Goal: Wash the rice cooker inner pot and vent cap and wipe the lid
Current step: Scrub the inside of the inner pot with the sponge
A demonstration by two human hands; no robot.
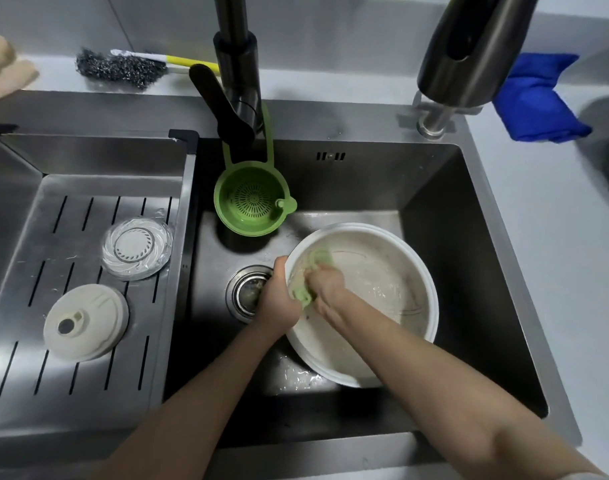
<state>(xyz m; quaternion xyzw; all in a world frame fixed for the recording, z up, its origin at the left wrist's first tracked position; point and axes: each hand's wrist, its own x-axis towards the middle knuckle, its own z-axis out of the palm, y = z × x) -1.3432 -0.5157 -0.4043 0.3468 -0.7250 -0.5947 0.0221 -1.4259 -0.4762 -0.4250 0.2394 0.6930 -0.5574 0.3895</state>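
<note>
Clutching a green cloth [319, 257], the right hand [325, 284] presses it against the inner left wall of the pot [393, 268]. The left hand [278, 301], just beside it, grips the rim from outside. Most of the bowl lies rightward of both hands, likely the next sweep.

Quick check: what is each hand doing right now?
Left hand: closed, gripping the rim of the inner pot.
Right hand: closed, holding the green scrubber inside the pot.

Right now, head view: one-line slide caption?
Left hand grips inner pot rim in sink; right hand presses green cloth inside.
</note>
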